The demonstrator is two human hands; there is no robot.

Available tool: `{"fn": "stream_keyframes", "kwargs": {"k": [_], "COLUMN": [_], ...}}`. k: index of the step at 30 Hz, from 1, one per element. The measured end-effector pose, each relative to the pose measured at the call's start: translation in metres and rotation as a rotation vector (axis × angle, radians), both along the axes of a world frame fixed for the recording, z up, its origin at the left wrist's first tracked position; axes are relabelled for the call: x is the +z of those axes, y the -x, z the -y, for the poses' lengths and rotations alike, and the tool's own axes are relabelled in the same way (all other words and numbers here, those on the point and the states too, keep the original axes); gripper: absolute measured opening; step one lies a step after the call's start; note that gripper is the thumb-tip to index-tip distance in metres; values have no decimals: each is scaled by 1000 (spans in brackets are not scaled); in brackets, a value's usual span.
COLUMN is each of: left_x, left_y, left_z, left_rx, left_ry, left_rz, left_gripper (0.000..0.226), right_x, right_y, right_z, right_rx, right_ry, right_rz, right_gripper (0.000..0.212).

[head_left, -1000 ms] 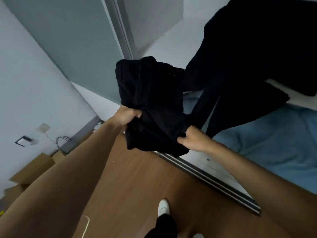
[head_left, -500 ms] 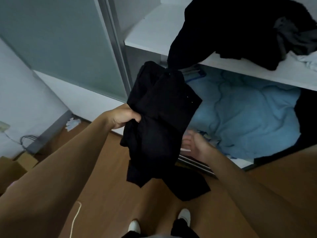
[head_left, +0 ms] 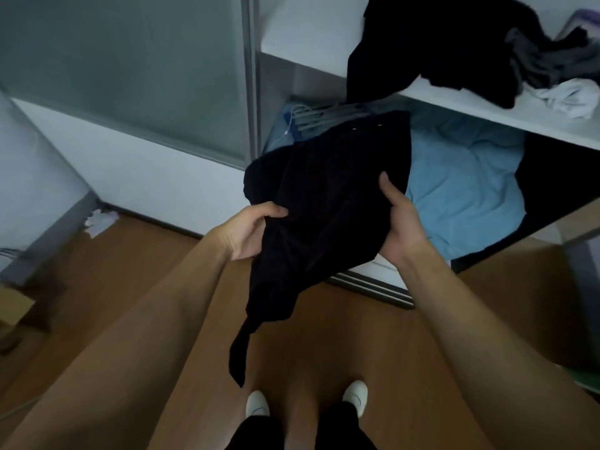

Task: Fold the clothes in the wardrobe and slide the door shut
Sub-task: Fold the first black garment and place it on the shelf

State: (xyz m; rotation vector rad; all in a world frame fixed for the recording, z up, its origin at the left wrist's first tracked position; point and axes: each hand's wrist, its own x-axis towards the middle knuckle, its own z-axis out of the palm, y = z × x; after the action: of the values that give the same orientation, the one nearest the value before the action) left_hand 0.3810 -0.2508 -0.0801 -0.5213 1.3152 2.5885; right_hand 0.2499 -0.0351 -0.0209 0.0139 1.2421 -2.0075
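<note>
I hold a black garment (head_left: 324, 203) in front of the open wardrobe. My left hand (head_left: 246, 232) grips its left edge, fingers curled into the cloth. My right hand (head_left: 397, 222) holds its right side, thumb on top and fingers hidden under the fabric. A loose end of the garment hangs down toward the floor. The frosted sliding door (head_left: 130, 69) stands at the left, slid open. On the white shelf (head_left: 487, 108) lies a heap of black clothes (head_left: 431, 43) with grey and white pieces beside it.
A light blue blanket (head_left: 464, 186) fills the wardrobe's bottom compartment, with grey hangers (head_left: 321, 116) at its back left. The door track (head_left: 370, 287) runs along the wooden floor. My white shoes (head_left: 258, 404) stand below. Cardboard sits at the far left.
My right hand has come back onto the garment's right side. The garment now lies flatter between both hands, and the view has tilted down toward the floor.
</note>
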Motion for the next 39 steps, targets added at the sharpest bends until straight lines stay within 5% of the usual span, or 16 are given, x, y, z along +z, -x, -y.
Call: {"fn": "stream_keyframes", "kwargs": {"k": [7, 15, 21, 24, 26, 31, 36, 39], "left_x": [-14, -14, 12, 17, 14, 7, 6, 15], "left_y": [-1, 14, 40, 56, 60, 65, 82, 93], "left_z": [-36, -57, -67, -76, -77, -97, -136, -157], "left_rx": [277, 355, 327, 320, 212, -30, 131, 193], "left_ry": [-450, -536, -40, 394, 536, 840, 779, 719], "left_rz": [-215, -321, -204, -49, 36, 153, 170, 157], "left_gripper": [86, 79, 56, 57, 65, 38, 46, 48], "right_x": [59, 75, 50, 40, 34, 25, 16, 1], "right_y": [-15, -13, -4, -1, 3, 16, 24, 25], "right_z": [-23, -88, -134, -150, -165, -196, -222, -227], "right_rx": [42, 33, -185, -216, -238, -321, -198, -197], "right_ry": [143, 290, 284, 170, 88, -204, -663, -743], "right_rz": [-129, -150, -106, -87, -64, -200, -461, -461], "right_gripper": [41, 32, 33, 32, 31, 24, 16, 23]}}
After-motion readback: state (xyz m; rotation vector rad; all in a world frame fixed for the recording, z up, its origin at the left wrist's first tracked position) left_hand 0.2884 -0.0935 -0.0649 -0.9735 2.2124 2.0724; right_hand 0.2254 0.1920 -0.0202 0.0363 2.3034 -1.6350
